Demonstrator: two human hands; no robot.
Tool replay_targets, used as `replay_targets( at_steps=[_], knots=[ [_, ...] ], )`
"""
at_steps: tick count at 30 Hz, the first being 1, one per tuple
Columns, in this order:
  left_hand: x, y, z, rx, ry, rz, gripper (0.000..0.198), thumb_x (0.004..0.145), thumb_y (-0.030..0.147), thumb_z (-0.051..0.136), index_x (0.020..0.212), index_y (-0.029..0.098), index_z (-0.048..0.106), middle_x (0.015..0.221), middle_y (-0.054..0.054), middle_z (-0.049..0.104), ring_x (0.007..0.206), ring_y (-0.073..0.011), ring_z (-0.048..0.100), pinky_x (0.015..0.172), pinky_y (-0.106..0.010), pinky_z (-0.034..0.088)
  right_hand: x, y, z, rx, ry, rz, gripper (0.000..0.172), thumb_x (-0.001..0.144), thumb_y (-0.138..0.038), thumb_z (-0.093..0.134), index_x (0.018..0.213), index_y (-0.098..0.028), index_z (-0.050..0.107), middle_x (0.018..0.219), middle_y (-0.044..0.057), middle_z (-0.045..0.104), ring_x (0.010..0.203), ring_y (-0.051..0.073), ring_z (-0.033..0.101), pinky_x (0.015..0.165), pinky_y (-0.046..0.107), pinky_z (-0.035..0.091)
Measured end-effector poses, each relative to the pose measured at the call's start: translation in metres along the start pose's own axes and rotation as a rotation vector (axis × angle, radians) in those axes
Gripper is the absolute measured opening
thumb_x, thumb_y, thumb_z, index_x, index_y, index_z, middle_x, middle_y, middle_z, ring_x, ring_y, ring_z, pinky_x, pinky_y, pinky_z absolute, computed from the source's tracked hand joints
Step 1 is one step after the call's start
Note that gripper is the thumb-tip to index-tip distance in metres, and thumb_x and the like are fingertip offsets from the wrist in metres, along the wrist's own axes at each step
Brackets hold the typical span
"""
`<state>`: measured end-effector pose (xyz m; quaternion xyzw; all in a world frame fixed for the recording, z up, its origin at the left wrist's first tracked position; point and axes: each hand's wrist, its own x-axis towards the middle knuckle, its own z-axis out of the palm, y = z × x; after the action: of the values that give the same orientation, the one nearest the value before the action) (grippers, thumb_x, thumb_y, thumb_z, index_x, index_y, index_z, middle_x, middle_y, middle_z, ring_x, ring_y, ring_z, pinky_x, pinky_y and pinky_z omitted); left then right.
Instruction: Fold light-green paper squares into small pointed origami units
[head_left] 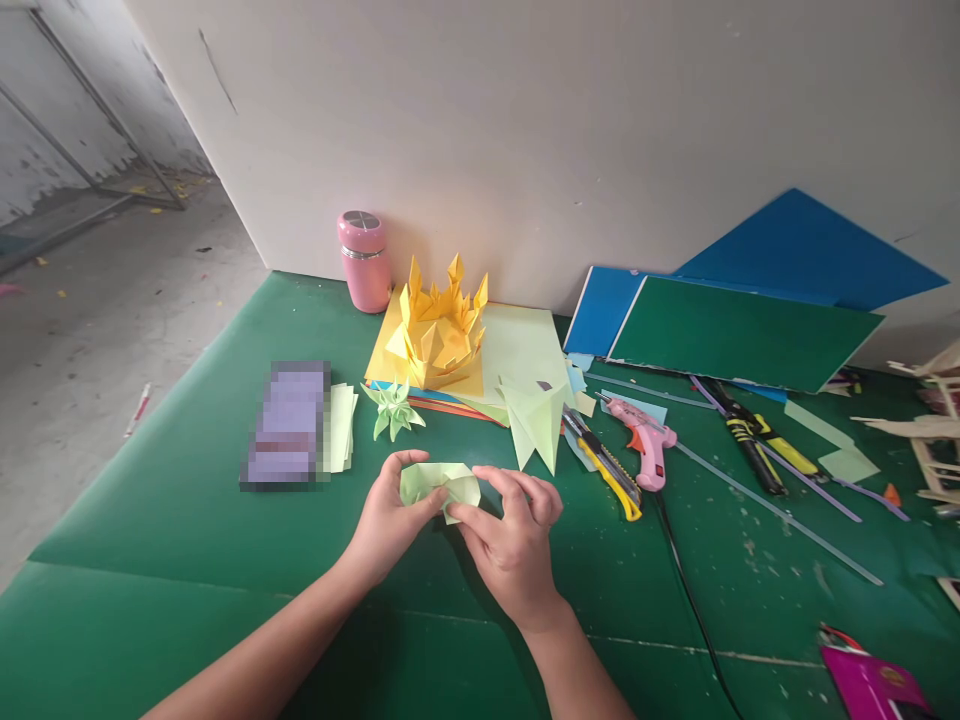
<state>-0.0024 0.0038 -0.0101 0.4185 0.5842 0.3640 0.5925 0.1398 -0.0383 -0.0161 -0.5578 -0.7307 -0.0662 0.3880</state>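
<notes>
Both of my hands meet over the green table [187,520], pinching a partly folded piece of light green paper [439,485]. My left hand [390,515] grips its left side with curled fingers. My right hand [514,535] pinches the right edge between thumb and forefinger. Just beyond the paper lies a small folded green paper flower [394,408]. A pointed light green folded shape [536,420] rests to the right of it.
A yellow paper crown shape [439,330] sits on stacked coloured sheets by a pink flask [364,260]. To the right lie a yellow utility knife [607,465], a pink glue gun [645,440] with its black cord, thin strips and blue and green boards [735,330]. A blurred object [289,425] lies left.
</notes>
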Motion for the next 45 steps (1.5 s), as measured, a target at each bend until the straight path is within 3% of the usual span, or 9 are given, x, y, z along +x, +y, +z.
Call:
replay_targets(
  at_steps=[31, 39, 45],
  knots=[
    [0.0000, 0.0044, 0.0026, -0.045, 0.005, -0.028, 0.051, 0.056, 0.033, 0.073, 0.099, 0.019, 0.050, 0.063, 0.006, 0.059, 0.057, -0.0133, 0.056, 0.057, -0.026, 0.047, -0.0015, -0.0005, 0.0025, 0.032, -0.013, 0.039, 0.013, 0.086, -0.022, 0.059, 0.079, -0.029, 0.067, 0.106, 0.003, 0.060, 0.100, 0.024, 0.046, 0.089, 0.041, 0.029],
    [-0.0001, 0.0058, 0.0022, -0.059, -0.028, -0.033, 0.052, 0.057, 0.032, 0.073, 0.100, 0.019, 0.047, 0.065, 0.007, 0.059, 0.056, -0.0124, 0.055, 0.056, -0.026, 0.048, -0.0026, -0.0001, 0.0039, -0.005, -0.037, 0.062, 0.015, 0.084, -0.015, 0.059, 0.083, -0.028, 0.066, 0.108, 0.004, 0.060, 0.102, 0.024, 0.046, 0.090, 0.042, 0.029],
    [-0.0009, 0.0064, 0.0029, -0.061, -0.025, -0.038, 0.052, 0.056, 0.031, 0.073, 0.100, 0.020, 0.047, 0.064, 0.007, 0.058, 0.055, -0.0116, 0.054, 0.055, -0.026, 0.048, -0.0007, 0.0001, 0.0042, -0.020, -0.002, 0.056, 0.010, 0.085, -0.025, 0.062, 0.077, -0.029, 0.067, 0.103, 0.003, 0.060, 0.100, 0.023, 0.047, 0.089, 0.041, 0.029]
  ],
)
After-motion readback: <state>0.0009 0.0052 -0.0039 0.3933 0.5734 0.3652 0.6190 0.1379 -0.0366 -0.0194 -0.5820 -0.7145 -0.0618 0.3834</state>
